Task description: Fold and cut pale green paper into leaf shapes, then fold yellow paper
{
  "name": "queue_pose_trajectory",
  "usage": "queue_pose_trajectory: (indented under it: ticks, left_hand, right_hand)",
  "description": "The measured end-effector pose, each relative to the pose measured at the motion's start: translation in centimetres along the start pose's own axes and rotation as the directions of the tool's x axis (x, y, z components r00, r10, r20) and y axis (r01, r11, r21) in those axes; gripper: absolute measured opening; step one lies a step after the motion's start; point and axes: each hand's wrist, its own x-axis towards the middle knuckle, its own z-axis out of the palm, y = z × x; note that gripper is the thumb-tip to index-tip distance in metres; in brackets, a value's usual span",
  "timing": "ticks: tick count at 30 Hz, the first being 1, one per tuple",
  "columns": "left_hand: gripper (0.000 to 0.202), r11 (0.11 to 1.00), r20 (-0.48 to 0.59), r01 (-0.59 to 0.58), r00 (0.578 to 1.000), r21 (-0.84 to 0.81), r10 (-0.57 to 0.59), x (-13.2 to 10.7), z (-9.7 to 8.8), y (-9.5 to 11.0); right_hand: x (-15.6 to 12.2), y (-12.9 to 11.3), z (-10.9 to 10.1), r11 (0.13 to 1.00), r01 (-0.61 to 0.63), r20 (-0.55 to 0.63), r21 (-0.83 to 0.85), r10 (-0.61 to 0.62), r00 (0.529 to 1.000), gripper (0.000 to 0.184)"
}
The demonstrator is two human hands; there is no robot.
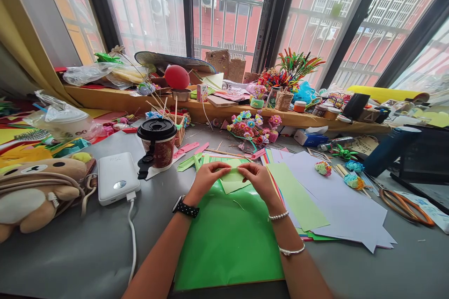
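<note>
Hands, two, both yours, held before you over the desk [157, 229]. Left hand [209, 177]: reaching forward from the lower left, wrist slightly bent, fingertips turned inward; thumb and fingers pinching the near side of a small pale green paper [232, 176]. Right hand [260, 178]: a near mirror of your left, coming from the lower right, thumb and fingers nipping the same paper at its other side. Forearms, two, bare, converging toward the middle.

Pale green paper, one piece in your grip: between your fingertips, above the far part of a green sheet [229, 238].

Watch [188, 208], one, on your left wrist. Bracelets [291, 250], two, on your right arm, one beaded.

Light green strip [298, 196], one, on your right, lying over white sheets [345, 205], whose number you cannot read from the overlap. Crumpled paper flowers [322, 168], three, near those sheets. Scissors [417, 209], one pair, orange-handled, beyond them to the right.

Power bank [118, 177], one, on your left, with one white cable [132, 231] plugged in. Cup [159, 147], one, black-lidded, behind it. Plush toy [38, 191], one, at far left. Red balloon [177, 77], one, by the window ledge.
</note>
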Motion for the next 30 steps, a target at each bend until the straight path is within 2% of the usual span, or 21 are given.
queue_pose_trajectory:
  ticks: [7, 12, 20, 24, 30]
  left_hand:
    - [0.019, 0.996, -0.065, -0.068, 0.995, 0.051, 0.072, -0.09, 0.39, -0.22]
    - [0.018, 0.99, -0.069, -0.129, 0.989, 0.064, 0.133, -0.17, 0.6, -0.6]
    - [0.016, 0.992, -0.16, -0.072, 0.983, 0.102, 0.087, -0.1, 0.51, -0.44]
    - [0.016, 0.997, -0.159, -0.046, 0.986, 0.067, 0.056, -0.06, 0.46, -0.35]
    - [0.017, 0.994, -0.095, -0.079, 0.992, 0.078, 0.086, 0.06, 0.09, -0.26]
  right_hand:
    - [-0.11, -0.39, 0.24, 1.0, -0.01, 0.002, 0.01, 0.01, 1.0, 0.021]
    - [-0.13, -0.48, 0.52, 1.0, -0.025, -0.017, 0.018, 0.026, 1.0, 0.02]
    - [0.08, -0.16, 0.62, 1.0, -0.01, -0.059, 0.03, 0.012, 0.998, 0.017]
    - [0.11, -0.06, 0.43, 1.0, -0.015, -0.056, 0.028, 0.016, 0.998, 0.018]
    - [0.21, 0.28, -0.16, 0.998, -0.058, -0.029, 0.028, 0.059, 0.998, 0.025]
